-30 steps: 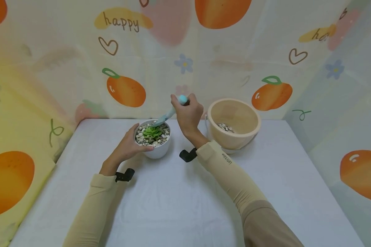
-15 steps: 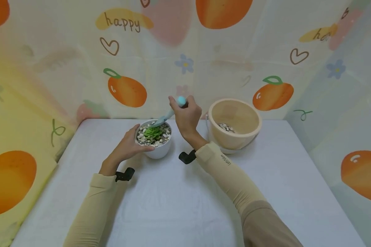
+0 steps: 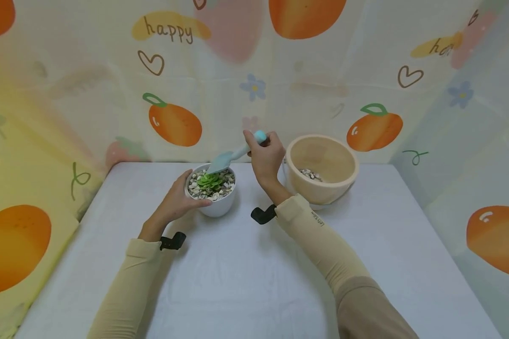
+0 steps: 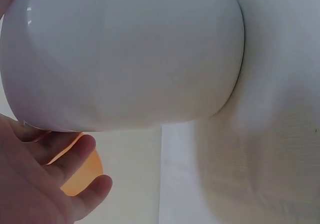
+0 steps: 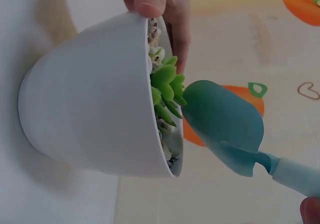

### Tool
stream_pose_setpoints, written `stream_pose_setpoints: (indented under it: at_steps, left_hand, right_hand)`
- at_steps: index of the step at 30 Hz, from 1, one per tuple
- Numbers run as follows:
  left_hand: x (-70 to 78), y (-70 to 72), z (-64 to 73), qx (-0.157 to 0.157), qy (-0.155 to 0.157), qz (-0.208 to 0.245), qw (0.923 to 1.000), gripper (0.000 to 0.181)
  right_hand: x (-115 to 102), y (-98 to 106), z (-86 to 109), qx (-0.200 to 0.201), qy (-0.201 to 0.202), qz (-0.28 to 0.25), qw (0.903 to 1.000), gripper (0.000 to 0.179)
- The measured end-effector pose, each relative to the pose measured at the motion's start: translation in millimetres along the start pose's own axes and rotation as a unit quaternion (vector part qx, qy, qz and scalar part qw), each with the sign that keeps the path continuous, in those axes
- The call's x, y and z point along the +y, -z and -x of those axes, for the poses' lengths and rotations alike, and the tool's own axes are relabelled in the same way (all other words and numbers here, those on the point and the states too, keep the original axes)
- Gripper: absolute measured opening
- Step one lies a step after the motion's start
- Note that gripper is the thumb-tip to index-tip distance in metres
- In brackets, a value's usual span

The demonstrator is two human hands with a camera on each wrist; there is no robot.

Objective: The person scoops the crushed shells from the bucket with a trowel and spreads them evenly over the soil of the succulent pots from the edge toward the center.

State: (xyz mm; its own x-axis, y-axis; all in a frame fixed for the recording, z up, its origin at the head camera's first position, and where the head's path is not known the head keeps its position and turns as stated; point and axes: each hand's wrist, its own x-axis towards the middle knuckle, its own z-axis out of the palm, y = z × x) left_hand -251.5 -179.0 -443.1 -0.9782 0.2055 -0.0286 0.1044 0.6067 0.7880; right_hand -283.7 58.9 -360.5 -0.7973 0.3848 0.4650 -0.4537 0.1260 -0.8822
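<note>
A white flower pot [image 3: 218,207] stands on the table, filled with pale pebbles around a green succulent [image 3: 210,181]. My left hand [image 3: 176,197] holds the pot from its left side, thumb at the near rim and fingers round the far side. In the left wrist view the pot's smooth wall [image 4: 130,54] fills most of the picture. My right hand [image 3: 268,157] grips the handle of a light blue garden trowel [image 3: 221,162]. The trowel's blade [image 5: 225,116] tilts down over the pot, its tip right at the succulent's leaves in the right wrist view.
To the right of the pot stands a beige bucket [image 3: 322,190] with a small heap of pebbles [image 3: 310,174] at its bottom. A white cloth covers the table [image 3: 237,282]. Fruit-printed curtains [image 3: 297,94] hang close behind and at both sides.
My right hand has drawn slightly to the right, and the trowel blade has lifted off the pebbles, showing more of itself. My left hand and the pot stay in place.
</note>
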Motion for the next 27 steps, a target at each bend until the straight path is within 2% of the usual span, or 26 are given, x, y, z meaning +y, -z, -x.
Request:
stream_pose_setpoints:
  at_steps: [6, 14, 18, 27]
  left_hand:
    - [-2.3, -4.1, 1.0, 0.004, 0.012, 0.010, 0.9999, 0.121]
    - [-1.1, -7.4, -0.1, 0.018, 0.002, 0.032, 0.9993, 0.120]
    - [-1.9, -7.7, -2.3, 0.026, 0.000, 0.044, 0.9987, 0.119]
    - [-5.2, -9.4, -16.7, 0.050, -0.024, 0.052, 0.9971, 0.111]
  right_hand:
    - [0, 10, -8.9, -0.010, -0.071, -0.025, 0.9971, 0.032]
    - [-8, 25, -24.0, -0.005, -0.123, -0.065, 0.9903, 0.027]
    - [-9, 31, -28.4, -0.009, -0.131, -0.077, 0.9883, 0.025]
    - [-16, 48, -40.6, -0.006, -0.130, -0.073, 0.9888, 0.025]
